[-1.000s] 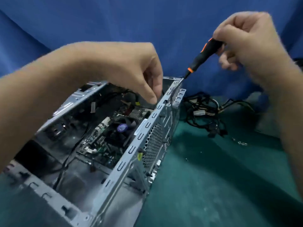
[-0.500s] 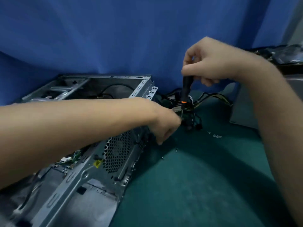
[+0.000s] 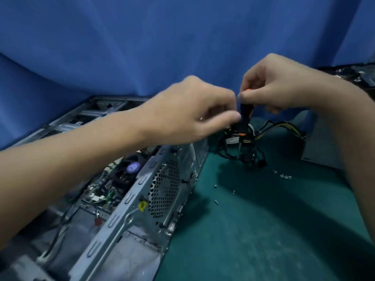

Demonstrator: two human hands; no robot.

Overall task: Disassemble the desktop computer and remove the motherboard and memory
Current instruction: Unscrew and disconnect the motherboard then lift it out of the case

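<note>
Our left hand (image 3: pixel 194 110) has risen to the black-and-orange-handled screwdriver (image 3: pixel 245 116), perhaps steadying it. Our right hand (image 3: pixel 272 88) grips it; the left's hold is unclear.

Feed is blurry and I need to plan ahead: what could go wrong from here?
1. The right hand holds the screwdriver tip-down over the cables; a slip could nick them.
2. Loose screws lie scattered on the mat beside the case; a forearm could sweep them away.
3. The left hand is at the handle, blurred; the grip there may be unsteady.
</note>
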